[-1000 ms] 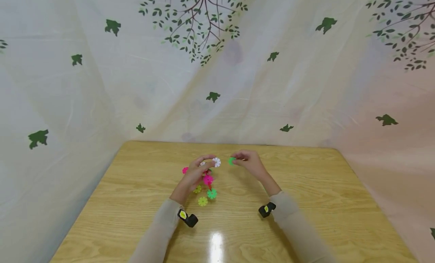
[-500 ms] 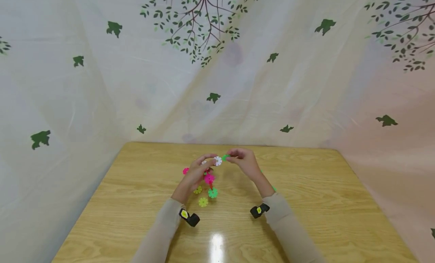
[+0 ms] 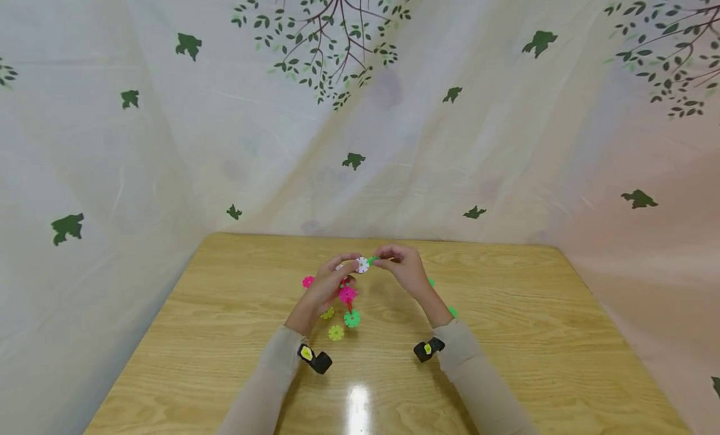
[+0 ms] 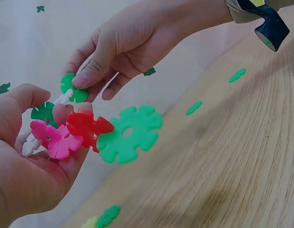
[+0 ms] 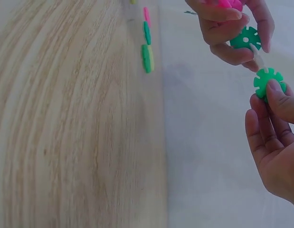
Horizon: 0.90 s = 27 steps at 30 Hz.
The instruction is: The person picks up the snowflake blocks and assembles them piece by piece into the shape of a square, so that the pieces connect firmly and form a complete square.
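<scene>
My left hand grips a cluster of joined plastic snowflake discs. In the left wrist view the cluster shows a pink disc, a red disc, a dark green disc and a large light green disc at its near end. A white disc sticks out past the left fingertips. Between thumb and fingers, my right hand pinches a green disc, set edge-on against the white one. Whether their slots are engaged cannot be made out. Palm and fingers partly hide the cluster.
Loose discs lie on the wooden table: yellow discs near the left forearm and a pink disc left of the hand. Green discs lie by the right forearm. A printed cloth hangs behind the table.
My right hand has moved left, bringing its green disc from apart to touching the white disc. Green discs by the right forearm have come into sight. The left hand has shifted only slightly.
</scene>
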Available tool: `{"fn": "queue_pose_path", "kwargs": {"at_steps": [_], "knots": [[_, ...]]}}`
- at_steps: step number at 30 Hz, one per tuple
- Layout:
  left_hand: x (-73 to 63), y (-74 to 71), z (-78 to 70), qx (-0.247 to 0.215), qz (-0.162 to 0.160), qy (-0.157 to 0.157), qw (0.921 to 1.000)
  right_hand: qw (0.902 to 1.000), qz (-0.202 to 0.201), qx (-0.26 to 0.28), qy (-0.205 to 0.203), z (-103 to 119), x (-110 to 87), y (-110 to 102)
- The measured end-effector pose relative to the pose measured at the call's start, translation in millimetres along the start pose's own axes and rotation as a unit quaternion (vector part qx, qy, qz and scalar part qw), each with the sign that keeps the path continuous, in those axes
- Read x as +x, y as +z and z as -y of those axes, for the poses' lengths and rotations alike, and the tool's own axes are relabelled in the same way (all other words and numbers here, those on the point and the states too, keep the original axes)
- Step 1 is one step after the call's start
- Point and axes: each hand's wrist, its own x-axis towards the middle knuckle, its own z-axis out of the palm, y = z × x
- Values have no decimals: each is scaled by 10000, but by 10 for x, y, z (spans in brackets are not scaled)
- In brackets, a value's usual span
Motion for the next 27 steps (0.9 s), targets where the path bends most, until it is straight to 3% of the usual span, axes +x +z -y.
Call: {"fn": "queue_pose_path", "kwargs": {"at_steps": [11,17,23,27], "knots": [[-18,44,-18,-204,-361,-49,9991,9988,-128,-303,-370,107,-55,55],[-53,90,-17,-253,-286,-85,9992,9948,-563,-613,-583,155,-127,111],[-66,128,-19,-213,-287,-39,9994,9885,-1064,-559,-923,-146,-83,188],[-49,130,-19,-177,-252,6,9995,9900,-975,-603,-819,-174,-56,175]]}}
